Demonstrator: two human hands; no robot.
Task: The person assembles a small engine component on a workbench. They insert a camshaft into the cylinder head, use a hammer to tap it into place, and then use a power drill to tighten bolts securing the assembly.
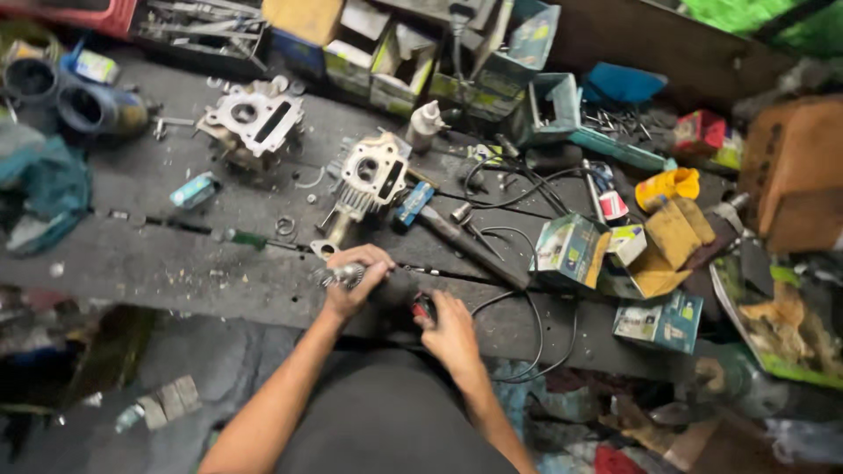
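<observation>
My left hand (357, 279) is closed around a small toothed metal part (341, 276), a shaft with a gear end, at the front edge of a dark wooden workbench (176, 263). My right hand (450, 326) grips a small dark object with a red spot (423, 307) just to the right, close to the left hand. A black cable (527, 325) loops past the right hand. Behind the hands lies a silver engine cylinder head (373, 175), and a second one (255, 116) sits farther left.
A hammer (457, 235) lies diagonally behind the hands. Small cardboard boxes (575, 250) crowd the right side, with a yellow container (667, 186) and more boxes (395, 61) at the back. Washers and screws are scattered on the bench. Blue cylinders (88, 107) stand far left.
</observation>
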